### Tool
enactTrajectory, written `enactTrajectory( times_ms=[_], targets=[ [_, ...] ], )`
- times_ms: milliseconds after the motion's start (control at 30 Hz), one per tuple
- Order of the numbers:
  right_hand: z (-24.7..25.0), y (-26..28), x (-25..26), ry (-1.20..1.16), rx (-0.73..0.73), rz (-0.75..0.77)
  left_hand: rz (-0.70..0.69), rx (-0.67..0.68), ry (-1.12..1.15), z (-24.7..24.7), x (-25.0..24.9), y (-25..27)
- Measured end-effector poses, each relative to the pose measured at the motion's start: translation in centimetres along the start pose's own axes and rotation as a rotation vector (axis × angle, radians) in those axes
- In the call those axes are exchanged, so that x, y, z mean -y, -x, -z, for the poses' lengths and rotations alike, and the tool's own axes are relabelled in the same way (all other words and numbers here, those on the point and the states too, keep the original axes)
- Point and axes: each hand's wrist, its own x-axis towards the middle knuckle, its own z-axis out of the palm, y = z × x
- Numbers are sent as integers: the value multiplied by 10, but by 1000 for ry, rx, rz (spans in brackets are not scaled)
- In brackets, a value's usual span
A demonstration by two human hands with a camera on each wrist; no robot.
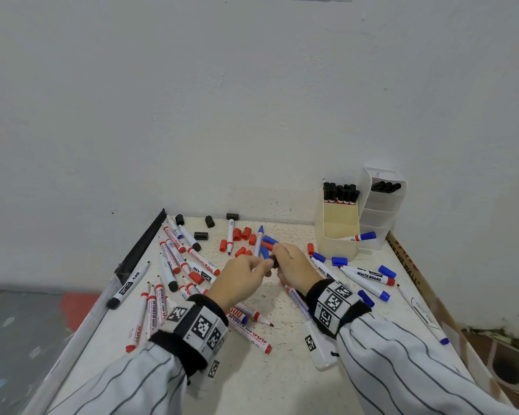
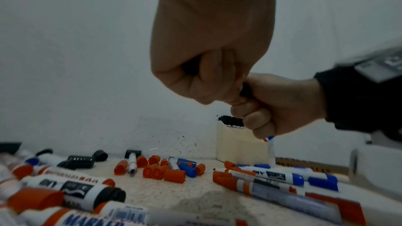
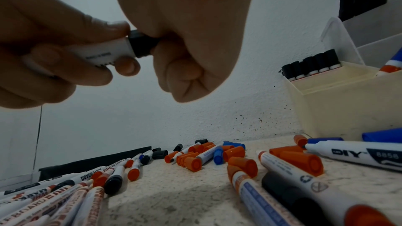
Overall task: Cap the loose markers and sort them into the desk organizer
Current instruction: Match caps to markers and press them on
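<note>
The left hand (image 3: 54, 54) grips a white marker (image 3: 104, 51) while the right hand (image 3: 187, 40) pinches its black cap (image 3: 142, 44) on; next likely the organizer (image 1: 339, 232), far right.

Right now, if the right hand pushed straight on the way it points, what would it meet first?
The left hand. The right hand pinches a black cap against the end of the white marker the left hand holds, so it would likely run into those fingers first.

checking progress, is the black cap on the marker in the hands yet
On. In the right wrist view the black cap sits flush against the white marker barrel with no tip showing; left hand holds the barrel, right hand pinches the cap.
</note>
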Motion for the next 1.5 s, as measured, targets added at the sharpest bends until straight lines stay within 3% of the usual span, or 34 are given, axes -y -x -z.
enactTrajectory(
  times_ms=[100,167,367,567,933,1067,1167,1300,1400,1500],
  targets=[
    [2,-1,-2,61,21,-46,-82,-92,-310,-3,1,0],
    [4,0,-3,89,60,-51,-109,-93,-401,-3,1,-2],
    [4,6,-6,33,27,31,-46,3,-84,3,-2,-7],
    [1,10,-11,-123,48,40,154,219,267,13,-6,-2],
    [1,8,-25,40,94,25,111,272,50,10,6,-16],
    [29,-3,-20,199,106,97,4,273,29,7,5,-27],
    [64,-9,-12,115,-36,139,-9,262,-96,4,9,-37],
    [124,-9,5,-15,-472,240,105,404,-463,1,27,-42],
    [168,-8,6,110,-801,318,112,448,-637,-2,33,-44],
    [196,-8,-3,260,-944,340,111,494,-724,-2,35,-47]
  ],
)
